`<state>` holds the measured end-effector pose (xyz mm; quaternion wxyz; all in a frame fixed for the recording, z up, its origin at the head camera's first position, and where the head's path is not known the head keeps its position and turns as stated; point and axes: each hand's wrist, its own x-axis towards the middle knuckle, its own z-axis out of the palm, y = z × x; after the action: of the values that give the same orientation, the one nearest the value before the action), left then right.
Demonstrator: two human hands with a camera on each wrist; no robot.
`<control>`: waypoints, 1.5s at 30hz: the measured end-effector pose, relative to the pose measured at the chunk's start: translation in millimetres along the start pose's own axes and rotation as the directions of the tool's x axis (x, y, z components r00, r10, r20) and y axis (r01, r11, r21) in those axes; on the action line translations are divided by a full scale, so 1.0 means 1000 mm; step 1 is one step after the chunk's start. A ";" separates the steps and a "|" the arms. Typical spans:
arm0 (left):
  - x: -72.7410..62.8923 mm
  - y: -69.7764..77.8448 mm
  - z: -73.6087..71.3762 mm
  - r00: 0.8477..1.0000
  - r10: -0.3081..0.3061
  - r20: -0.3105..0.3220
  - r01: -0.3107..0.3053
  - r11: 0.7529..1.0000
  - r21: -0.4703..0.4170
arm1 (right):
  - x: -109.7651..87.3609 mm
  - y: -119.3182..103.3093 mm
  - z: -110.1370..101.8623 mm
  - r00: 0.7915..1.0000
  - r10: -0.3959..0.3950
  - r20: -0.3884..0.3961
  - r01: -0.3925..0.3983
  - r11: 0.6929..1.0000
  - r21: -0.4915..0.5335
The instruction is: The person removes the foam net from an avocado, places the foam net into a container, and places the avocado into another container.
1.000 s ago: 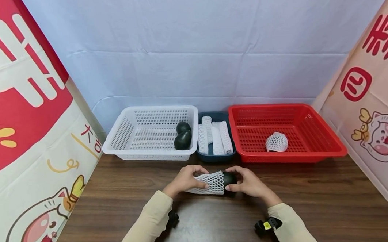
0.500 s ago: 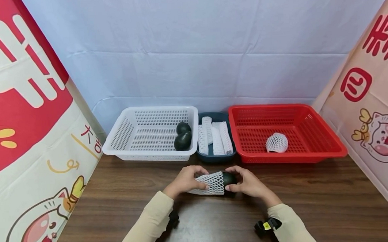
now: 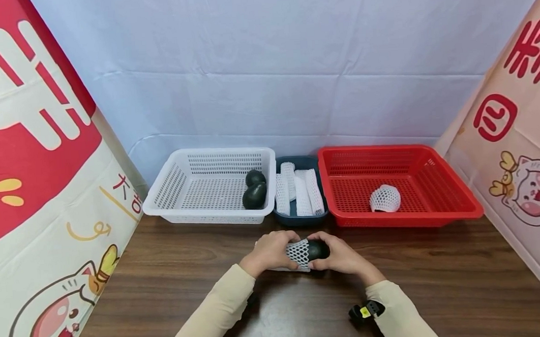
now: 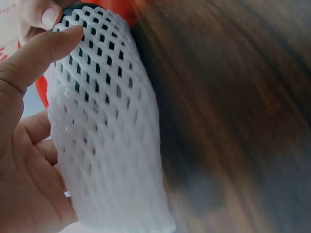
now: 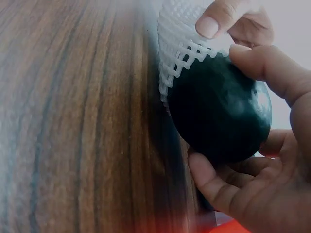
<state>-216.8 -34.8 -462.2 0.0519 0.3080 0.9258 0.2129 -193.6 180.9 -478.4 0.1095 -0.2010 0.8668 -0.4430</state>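
White foam net (image 4: 109,131), gripped in the left hand (image 3: 272,251), partly sleeves the dark fruit (image 5: 221,114) the right hand (image 3: 341,256) holds; sleeving likely calls for a further pull.

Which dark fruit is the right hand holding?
The fruit in front of the blue tray, partly inside a net sleeve; two bare ones lie in the white basket, one netted in the red basket.

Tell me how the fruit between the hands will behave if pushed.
The fruit looks rounded, so it would probably roll if pushed. Its bare end shines, so it may be slippery in the right hand. The open-mesh net covering its other end might add some grip and slow the roll.
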 end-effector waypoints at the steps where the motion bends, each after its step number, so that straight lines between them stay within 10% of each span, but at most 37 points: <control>1: 0.000 0.000 0.001 1.000 -0.005 0.003 0.005 1.000 -0.008 | 0.000 0.000 0.000 1.000 -0.005 -0.002 0.005 1.000 -0.003; 45: -0.020 -0.024 -0.010 0.999 -0.032 0.003 0.032 0.988 -0.151 | -0.014 -0.003 -0.020 0.994 0.015 -0.110 -0.022 0.998 -0.062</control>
<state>-216.0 -68.0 -464.2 0.0789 0.2882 0.9118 0.2816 -187.9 200.4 -464.1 0.0594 -0.1717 0.8870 -0.4246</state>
